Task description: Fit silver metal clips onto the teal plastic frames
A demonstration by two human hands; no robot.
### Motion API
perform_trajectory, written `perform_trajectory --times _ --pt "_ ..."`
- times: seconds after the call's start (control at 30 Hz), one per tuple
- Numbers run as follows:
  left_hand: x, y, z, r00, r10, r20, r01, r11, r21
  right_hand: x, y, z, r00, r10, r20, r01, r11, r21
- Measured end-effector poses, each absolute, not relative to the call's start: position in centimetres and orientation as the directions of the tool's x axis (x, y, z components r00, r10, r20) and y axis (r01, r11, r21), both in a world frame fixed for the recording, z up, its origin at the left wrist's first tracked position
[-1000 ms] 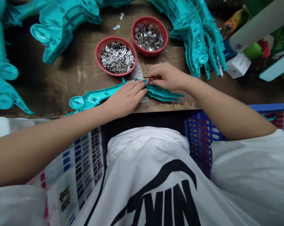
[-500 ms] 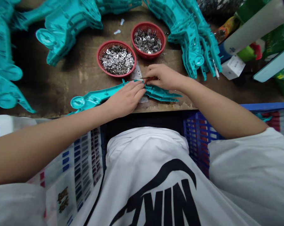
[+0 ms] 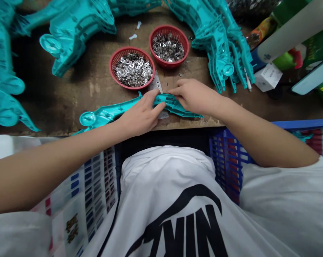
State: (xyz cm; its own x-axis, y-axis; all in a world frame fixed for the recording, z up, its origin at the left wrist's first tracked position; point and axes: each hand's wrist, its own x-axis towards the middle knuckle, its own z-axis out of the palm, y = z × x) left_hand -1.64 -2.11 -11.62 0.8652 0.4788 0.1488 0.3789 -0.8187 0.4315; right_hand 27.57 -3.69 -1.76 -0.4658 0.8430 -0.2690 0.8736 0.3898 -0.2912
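Note:
A long, curved teal plastic part (image 3: 118, 107) lies along the table's near edge, over a small metal plate (image 3: 156, 85). My left hand (image 3: 142, 112) grips its middle, with thumb and forefinger apart along it. At the part's right half, the fingers of my right hand (image 3: 195, 94) are pinched together around a thin dark tool, mostly hidden, its tip close to the part's upper edge. Just beyond my hands stand two red baskets, a nearer basket (image 3: 112, 73) of small shiny metal clips (image 3: 133, 69) and a farther basket (image 3: 169, 64) of similar metal pieces (image 3: 168, 48).
Stacked teal parts (image 3: 81, 32) lie at the left, with more teal parts (image 3: 213, 46) at the right. A small white box (image 3: 268, 76) and a pale cylinder (image 3: 292, 32) are at far right. Below the table edge are a blue crate (image 3: 225, 157) and a white crate (image 3: 93, 192).
My right hand has moved slightly right and down, and its dark tool shows less. My left fingers have spread and drawn back, uncovering more of the teal part's middle.

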Motion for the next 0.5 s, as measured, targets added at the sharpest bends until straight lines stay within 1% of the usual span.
perform_trajectory --times 0.1,0.23,0.37,0.43,0.5 --pt "-1.6 -2.1 -11.6 0.867 0.472 0.159 0.379 -0.832 0.405 27.4 -3.7 -1.6 -0.456 0.842 -0.289 0.883 0.385 -0.27" --pt "-1.4 -2.1 -11.1 0.89 0.427 0.163 0.35 -0.866 0.358 27.1 -4.1 -1.4 -0.421 0.839 -0.346 0.905 0.361 -0.226" --pt "-1.4 -1.9 -10.7 0.897 0.422 0.13 0.343 -0.852 0.396 26.8 -4.7 -1.7 -0.388 0.863 -0.324 0.919 0.334 -0.211" --pt "-1.3 -1.6 -10.6 0.897 0.423 0.129 0.34 -0.846 0.411 26.6 -4.8 -1.8 -0.384 0.871 -0.306 0.92 0.333 -0.207" --pt "-1.3 -1.4 -10.7 0.895 0.424 0.141 0.333 -0.843 0.423 26.4 -5.0 -1.9 -0.342 0.892 -0.295 0.937 0.3 -0.179"
